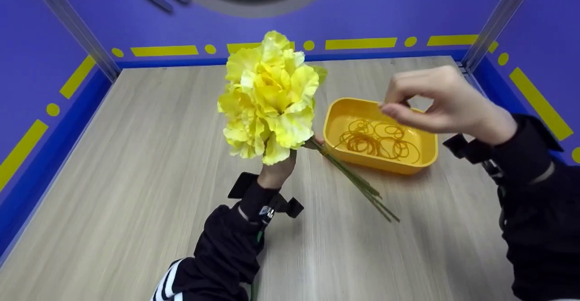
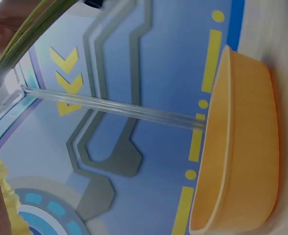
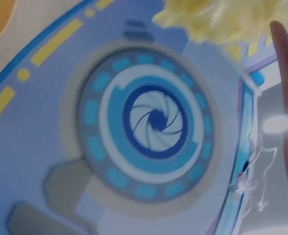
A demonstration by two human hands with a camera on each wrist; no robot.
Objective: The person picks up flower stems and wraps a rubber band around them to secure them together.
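In the head view my left hand (image 1: 278, 168) grips the stems of a bunch of yellow artificial flowers (image 1: 272, 97), its fingers largely hidden under the petals. The green stems (image 1: 355, 178) slant down to the right past the hand, and in the left wrist view the stems (image 2: 31, 34) cross the upper left corner. My right hand (image 1: 435, 99) is raised over the far right part of a yellow plastic box (image 1: 380, 160). Its fingers are curled in toward the thumb, with nothing visible between them. Thin yellowish rubber bands (image 1: 362, 143) lie loose inside the box.
The box rests on a pale wood-grain table (image 1: 136, 178), right of the flowers. Blue printed panels (image 1: 362, 11) wall in the back and both sides. A dark strap with a camera mount (image 1: 244, 185) sits on the left wrist.
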